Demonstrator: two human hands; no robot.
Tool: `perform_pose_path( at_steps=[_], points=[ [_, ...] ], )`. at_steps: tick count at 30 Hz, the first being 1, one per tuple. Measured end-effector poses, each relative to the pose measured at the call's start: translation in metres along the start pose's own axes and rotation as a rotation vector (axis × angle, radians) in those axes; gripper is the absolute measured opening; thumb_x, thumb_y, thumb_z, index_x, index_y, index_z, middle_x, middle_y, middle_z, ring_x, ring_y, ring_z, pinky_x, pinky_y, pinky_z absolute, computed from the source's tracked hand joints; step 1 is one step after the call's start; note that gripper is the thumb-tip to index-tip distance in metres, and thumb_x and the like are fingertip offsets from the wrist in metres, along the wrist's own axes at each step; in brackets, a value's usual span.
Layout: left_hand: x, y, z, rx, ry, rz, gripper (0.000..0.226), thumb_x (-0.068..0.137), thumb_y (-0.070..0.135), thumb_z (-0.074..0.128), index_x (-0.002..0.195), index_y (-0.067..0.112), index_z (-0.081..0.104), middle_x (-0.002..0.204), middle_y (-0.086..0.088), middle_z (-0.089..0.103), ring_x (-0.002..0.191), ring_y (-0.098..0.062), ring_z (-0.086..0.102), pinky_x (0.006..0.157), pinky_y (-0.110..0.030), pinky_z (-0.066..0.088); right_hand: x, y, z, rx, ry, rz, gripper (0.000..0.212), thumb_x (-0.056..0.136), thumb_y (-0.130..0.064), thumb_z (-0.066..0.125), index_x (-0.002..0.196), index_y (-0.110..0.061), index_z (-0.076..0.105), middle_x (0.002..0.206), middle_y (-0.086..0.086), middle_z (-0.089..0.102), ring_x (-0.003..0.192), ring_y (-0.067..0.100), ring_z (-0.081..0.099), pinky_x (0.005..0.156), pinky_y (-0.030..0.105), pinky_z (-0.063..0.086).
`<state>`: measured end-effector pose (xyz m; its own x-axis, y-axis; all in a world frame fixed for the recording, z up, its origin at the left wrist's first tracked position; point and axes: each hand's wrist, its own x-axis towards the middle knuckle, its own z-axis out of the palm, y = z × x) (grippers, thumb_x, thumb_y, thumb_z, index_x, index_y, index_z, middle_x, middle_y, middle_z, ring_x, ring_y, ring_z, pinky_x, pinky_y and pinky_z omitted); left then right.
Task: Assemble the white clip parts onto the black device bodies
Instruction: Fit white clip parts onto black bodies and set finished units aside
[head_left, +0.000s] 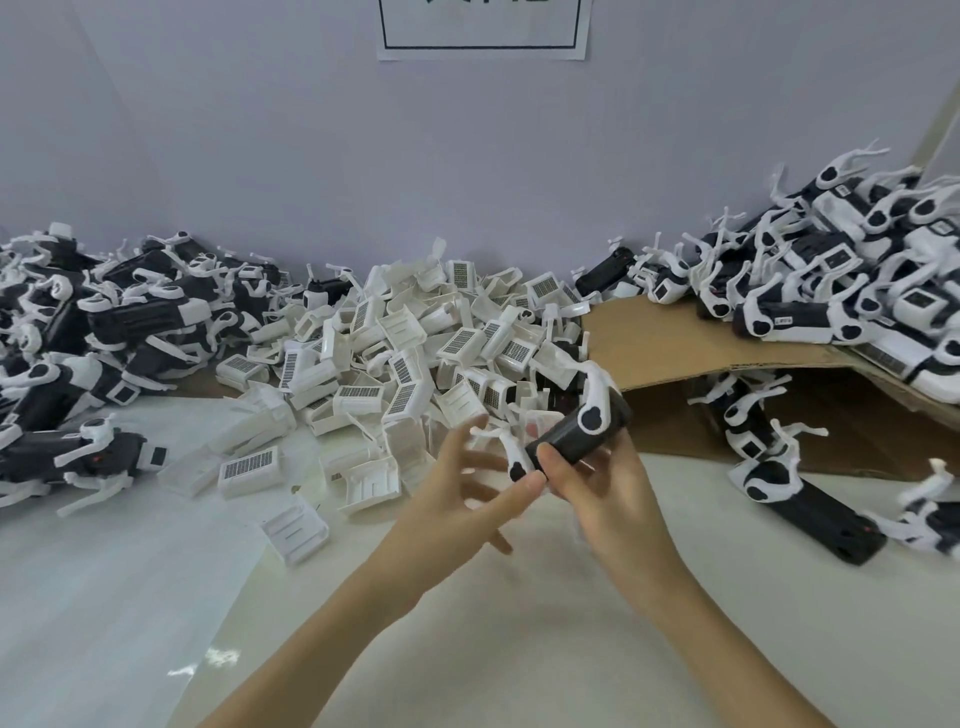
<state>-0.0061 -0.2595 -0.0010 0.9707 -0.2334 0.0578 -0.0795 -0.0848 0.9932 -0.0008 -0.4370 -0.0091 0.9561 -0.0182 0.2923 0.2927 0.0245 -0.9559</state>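
Observation:
My right hand (597, 483) grips a black device body (576, 431) with white arms, held tilted above the table just in front of the clip pile. My left hand (467, 488) is beside it with fingers spread and blurred; its thumb touches the lower end of the body, and no clip is visible in it. A large heap of white clip parts (415, 338) lies behind the hands, with loose clips (296, 525) scattered on the white table.
A heap of black-and-white device bodies (78, 332) fills the left side. Another heap (841, 275) sits on a brown cardboard sheet (675, 338) at the right, with more bodies (810, 499) below it. A pale wall (311, 156) stands behind.

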Motion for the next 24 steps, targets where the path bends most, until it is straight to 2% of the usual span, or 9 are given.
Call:
perform_pose_path(
  at_steps=[3,6,8,11,13,16,18,21,24],
  points=[
    [-0.001,0.000,-0.005,0.221,0.170,0.286,0.098,0.080,0.064,0.083,0.160,0.042,0.031,0.140,0.014,0.053,0.121,-0.008,0.061,0.093,-0.028,0.057,-0.003,-0.002,-0.007,-0.226,-0.112,-0.071,0.049,0.097,-0.031,0.074,0.134,-0.054,0.050,0.111,-0.010,0.075,0.104,0.011,0.072,0.081,0.025,0.059],
    [0.000,0.006,-0.015,0.298,0.092,0.407,0.072,0.091,0.055,0.075,0.155,0.043,0.044,0.147,0.023,0.054,0.136,-0.006,0.054,0.106,-0.018,0.045,-0.006,-0.003,-0.012,-0.423,-0.279,-0.028,0.044,0.095,-0.052,0.071,0.132,-0.052,0.048,0.101,-0.014,0.072,0.087,0.013,0.076,0.069,0.020,0.055],
    [0.001,0.010,-0.020,0.329,0.072,0.379,0.057,0.093,0.053,0.076,0.146,0.041,0.058,0.137,0.020,0.064,0.131,-0.004,0.057,0.104,-0.012,0.042,-0.008,-0.003,-0.012,-0.430,-0.314,0.007,0.048,0.092,-0.052,0.072,0.131,-0.047,0.045,0.099,-0.014,0.072,0.080,0.014,0.077,0.066,0.025,0.058],
    [0.002,0.014,-0.026,0.352,0.130,0.294,0.056,0.079,0.056,0.077,0.132,0.042,0.068,0.121,0.014,0.067,0.110,-0.008,0.063,0.090,-0.011,0.046,-0.008,-0.003,-0.014,-0.426,-0.260,0.017,0.046,0.086,-0.057,0.072,0.123,-0.040,0.051,0.100,-0.014,0.073,0.100,0.012,0.071,0.084,0.041,0.060],
    [0.003,0.016,-0.029,0.254,0.130,0.184,0.051,0.074,0.059,0.083,0.123,0.047,0.073,0.114,0.010,0.068,0.094,-0.005,0.064,0.082,-0.014,0.051,-0.006,-0.004,-0.015,-0.391,-0.263,0.039,0.046,0.082,-0.062,0.071,0.119,-0.040,0.055,0.102,-0.016,0.072,0.102,0.010,0.069,0.088,0.040,0.059],
    [0.006,0.015,-0.029,0.018,0.126,0.044,0.038,0.082,0.062,0.082,0.110,0.035,0.080,0.099,0.007,0.071,0.071,-0.005,0.061,0.066,-0.019,0.050,-0.004,-0.008,-0.013,-0.278,-0.275,0.093,0.057,0.074,-0.065,0.077,0.121,-0.037,0.060,0.100,-0.011,0.075,0.085,0.009,0.071,0.074,0.023,0.055],
    [0.008,0.012,-0.027,-0.056,0.184,-0.023,0.051,0.089,0.069,0.067,0.110,0.023,0.078,0.087,-0.004,0.063,0.069,-0.013,0.056,0.070,-0.028,0.048,-0.002,-0.011,-0.011,-0.193,-0.216,0.102,0.049,0.077,-0.058,0.084,0.116,-0.032,0.068,0.098,-0.007,0.077,0.078,0.009,0.069,0.068,0.019,0.050],
    [0.009,0.008,-0.023,-0.135,0.175,-0.070,0.071,0.097,0.073,0.048,0.119,0.010,0.073,0.092,-0.020,0.061,0.072,-0.019,0.058,0.078,-0.037,0.049,0.001,-0.012,-0.011,-0.149,-0.108,0.077,0.021,0.091,-0.042,0.078,0.106,-0.028,0.074,0.093,0.000,0.079,0.081,0.010,0.071,0.070,0.018,0.049],
    [0.008,0.005,-0.020,-0.175,0.119,-0.078,0.074,0.095,0.080,0.049,0.123,0.016,0.074,0.084,-0.010,0.060,0.080,-0.024,0.061,0.097,-0.052,0.048,0.001,-0.015,-0.014,-0.066,-0.113,0.116,0.026,0.096,-0.047,0.067,0.102,-0.023,0.076,0.093,0.006,0.078,0.084,0.014,0.071,0.072,0.021,0.052]
  ],
)
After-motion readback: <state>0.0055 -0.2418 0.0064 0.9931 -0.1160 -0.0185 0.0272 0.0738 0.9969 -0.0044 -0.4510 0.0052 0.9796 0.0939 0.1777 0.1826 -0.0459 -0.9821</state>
